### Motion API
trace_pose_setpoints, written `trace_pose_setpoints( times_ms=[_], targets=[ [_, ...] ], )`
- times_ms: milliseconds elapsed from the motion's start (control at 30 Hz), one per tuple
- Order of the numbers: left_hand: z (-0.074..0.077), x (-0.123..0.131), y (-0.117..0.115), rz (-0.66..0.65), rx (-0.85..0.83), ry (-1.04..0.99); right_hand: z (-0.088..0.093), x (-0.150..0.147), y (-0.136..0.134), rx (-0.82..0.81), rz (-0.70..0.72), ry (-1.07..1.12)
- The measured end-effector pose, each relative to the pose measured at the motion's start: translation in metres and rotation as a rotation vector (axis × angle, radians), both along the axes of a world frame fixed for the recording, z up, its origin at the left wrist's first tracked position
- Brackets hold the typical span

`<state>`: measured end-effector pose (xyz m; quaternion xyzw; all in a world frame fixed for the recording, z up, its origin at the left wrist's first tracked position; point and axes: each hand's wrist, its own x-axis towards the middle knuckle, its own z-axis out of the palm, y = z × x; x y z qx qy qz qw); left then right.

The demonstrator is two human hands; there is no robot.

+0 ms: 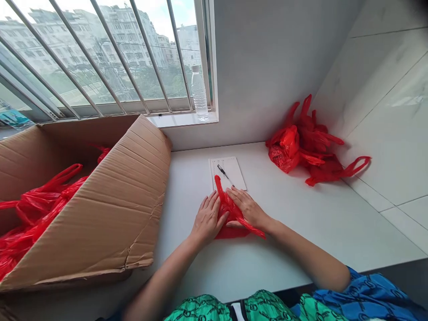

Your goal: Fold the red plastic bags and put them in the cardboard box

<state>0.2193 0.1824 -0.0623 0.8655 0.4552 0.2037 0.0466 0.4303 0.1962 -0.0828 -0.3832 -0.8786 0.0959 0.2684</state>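
Off to the left, a cardboard box [110, 200] stuffed with loose bags [36, 200] crowds the bench [301, 223]; a paper sheet [234, 171] and pen [223, 171] sit just behind the hands. Left hand [207, 218] and right hand [247, 207] lie flat, grip apart, pressing the red bag [229, 209] between them.

A thin red plastic bag [228, 208] is lying crumpled and pressed low on the white worktop [294, 232]. One twisted strip is pointing away from the person and another is trailing out to the right. The left hand [207, 218] and right hand [248, 207] are resting flat on it from either side, covering much of it.
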Motion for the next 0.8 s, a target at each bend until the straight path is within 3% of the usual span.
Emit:
trace_pose_setpoints(
  times_ms=[367, 800],
  targets=[
    [-0.019, 0.001, 0.004, 0.006, -0.01, 0.049, -0.004, -0.003, -0.003, -0.05, -0.019, -0.022],
    [-0.027, 0.002, 0.004, 0.02, -0.03, 0.082, -0.011, -0.006, -0.004, -0.091, -0.006, -0.039]
  ],
)
